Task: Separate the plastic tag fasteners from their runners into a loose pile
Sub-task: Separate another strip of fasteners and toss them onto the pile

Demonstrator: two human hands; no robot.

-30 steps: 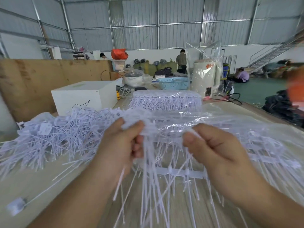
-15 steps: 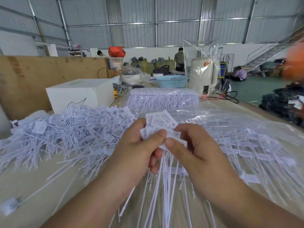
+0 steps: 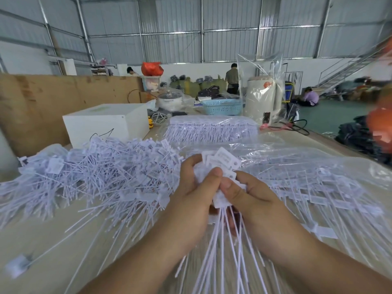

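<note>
My left hand (image 3: 192, 197) and my right hand (image 3: 252, 198) meet at the middle of the table, both closed around one bunch of white tag fasteners (image 3: 222, 161). The flat tag heads stick up above my thumbs and the long thin tails hang down toward me. A big loose pile of separated fasteners (image 3: 95, 172) lies to the left. More fasteners on their runners (image 3: 307, 183) lie on clear plastic to the right. A bagged bundle of fasteners (image 3: 210, 128) sits farther back.
A white box (image 3: 101, 124) stands at the back left beside a brown board (image 3: 42, 102). Behind are a blue basket (image 3: 222, 107), a pot (image 3: 170, 100) and a bagged cream kettle (image 3: 262, 100). A single stray fastener (image 3: 19, 266) lies at the near left. People work in the background.
My hands were apart, stretching a strip of fasteners, and have come together, gathering the heads into one bunch. The bunch now sits slightly tighter between my thumbs.
</note>
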